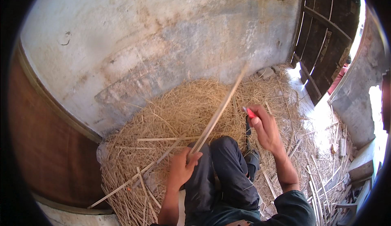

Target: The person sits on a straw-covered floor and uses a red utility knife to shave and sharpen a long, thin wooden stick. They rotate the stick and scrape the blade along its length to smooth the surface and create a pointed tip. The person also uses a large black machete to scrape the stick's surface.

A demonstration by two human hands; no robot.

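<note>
My left hand (184, 168) is closed round the lower end of a long, pale bamboo strip (219, 113). The strip slants up and away to the right over the shavings, its far end blurred. Off to the right of the strip, my right hand (264, 129) is closed on a small red-handled tool (251, 113). Its working end is too small to make out, and the tool is apart from the strip. Beneath my hands are my bent knees in dark trousers (230, 157).
A broad heap of straw-like shavings (183, 104) covers the floor up to the stained wall (163, 34). Loose strips (122, 191) lie at left and right. A dark wooden door (326, 34) stands ajar at far right, with part of a person (339, 77) beyond. A brown panel (49, 144) is at left.
</note>
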